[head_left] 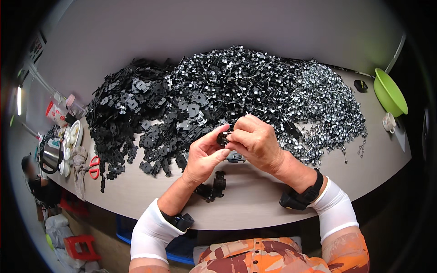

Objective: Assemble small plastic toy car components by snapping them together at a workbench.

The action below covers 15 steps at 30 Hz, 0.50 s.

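My left hand (201, 158) pinches a small dark round part (222, 138) between thumb and fingers. Against that part press the closed fingertips of my right hand (257, 142); whatever they pinch is mostly hidden. Just below my hands, some black plastic pieces (219, 182) lie on the table, partly behind my left wrist. Beyond my left hand spreads a heap of flat black plastic parts (132, 98). A heap of small pins with shiny round heads (236, 82) rises behind my right hand.
Small silvery metal pieces (325, 91) fill the right of the pile on the table (255, 207). A green basin (390, 93) and a cup (388, 123) stand far right. Red-handled scissors (94, 167), a cloth (80, 166) and a kettle (51, 158) are left. A person (38, 184) is beyond.
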Motion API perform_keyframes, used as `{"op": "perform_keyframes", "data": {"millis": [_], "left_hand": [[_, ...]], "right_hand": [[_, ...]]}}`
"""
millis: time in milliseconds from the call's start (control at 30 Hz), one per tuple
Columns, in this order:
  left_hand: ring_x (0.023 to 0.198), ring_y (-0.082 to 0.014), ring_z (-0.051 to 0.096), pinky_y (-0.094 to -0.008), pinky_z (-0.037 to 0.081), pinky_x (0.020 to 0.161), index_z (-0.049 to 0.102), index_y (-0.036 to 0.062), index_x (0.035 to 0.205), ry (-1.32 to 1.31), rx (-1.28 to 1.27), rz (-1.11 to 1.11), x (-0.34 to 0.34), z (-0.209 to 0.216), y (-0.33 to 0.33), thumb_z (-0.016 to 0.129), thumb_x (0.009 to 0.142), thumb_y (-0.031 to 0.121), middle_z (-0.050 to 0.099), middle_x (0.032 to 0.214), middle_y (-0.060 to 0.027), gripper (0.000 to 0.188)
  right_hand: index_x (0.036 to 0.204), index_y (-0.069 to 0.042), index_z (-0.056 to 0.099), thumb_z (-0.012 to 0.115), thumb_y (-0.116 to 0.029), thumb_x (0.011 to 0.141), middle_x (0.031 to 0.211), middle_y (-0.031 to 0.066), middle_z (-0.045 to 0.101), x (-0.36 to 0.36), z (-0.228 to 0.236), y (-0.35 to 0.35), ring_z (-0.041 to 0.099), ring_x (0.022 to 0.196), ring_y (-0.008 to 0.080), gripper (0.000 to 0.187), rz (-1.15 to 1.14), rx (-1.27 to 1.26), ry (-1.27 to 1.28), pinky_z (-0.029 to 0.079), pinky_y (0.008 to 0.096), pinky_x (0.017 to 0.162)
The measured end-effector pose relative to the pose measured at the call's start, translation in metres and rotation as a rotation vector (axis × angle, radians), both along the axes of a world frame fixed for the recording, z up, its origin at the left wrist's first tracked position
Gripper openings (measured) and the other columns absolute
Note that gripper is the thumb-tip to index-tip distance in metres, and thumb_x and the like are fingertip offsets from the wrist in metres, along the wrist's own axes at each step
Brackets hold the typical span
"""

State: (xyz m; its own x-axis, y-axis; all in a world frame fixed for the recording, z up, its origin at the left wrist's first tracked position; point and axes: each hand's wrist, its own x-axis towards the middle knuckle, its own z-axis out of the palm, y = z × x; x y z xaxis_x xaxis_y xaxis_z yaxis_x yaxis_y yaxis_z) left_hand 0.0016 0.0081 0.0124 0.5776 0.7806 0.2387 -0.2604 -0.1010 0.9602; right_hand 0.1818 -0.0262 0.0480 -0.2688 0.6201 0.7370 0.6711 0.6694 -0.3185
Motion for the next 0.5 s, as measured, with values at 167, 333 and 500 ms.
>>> {"op": "perform_keyframes", "data": {"millis": [167,333,500], "left_hand": [[0.083,-0.0163,0.064,-0.0275,0.055,0.071,0.057,-0.0058,0.114,-0.161,-0.34,-0.063,-0.001,-0.001,0.002,0.065,0.087,0.005,0.064,0.1,-0.0113,0.03],[0.072,-0.0138,0.063,-0.0252,0.056,0.065,0.06,-0.0028,0.105,-0.191,-0.273,0.035,-0.002,-0.003,0.007,0.061,0.089,0.002,0.064,0.092,-0.0092,0.017],[0.071,-0.0093,0.061,-0.0218,0.053,0.059,0.061,-0.0017,0.108,-0.062,-0.09,0.138,-0.006,0.0,0.014,0.063,0.087,0.003,0.065,0.09,-0.0068,0.021]], "right_hand": [[0.091,-0.005,0.057,0.079,-0.039,0.06,0.079,0.0068,0.053,0.001,-0.004,0.008,0.055,0.068,0.0236,0.051,0.025,0.011,-0.042,0.046,0.0328,0.057],[0.089,0.0,0.058,0.081,-0.017,0.072,0.082,0.0051,0.058,0.007,-0.001,0.007,0.058,0.068,0.0108,0.033,0.092,-0.293,0.219,0.049,0.0258,0.055],[0.084,0.004,0.061,0.07,-0.008,0.083,0.07,0.0043,0.063,0.001,-0.004,0.002,0.062,0.061,0.0087,0.015,0.15,-0.807,0.474,0.051,0.023,0.052]]}}
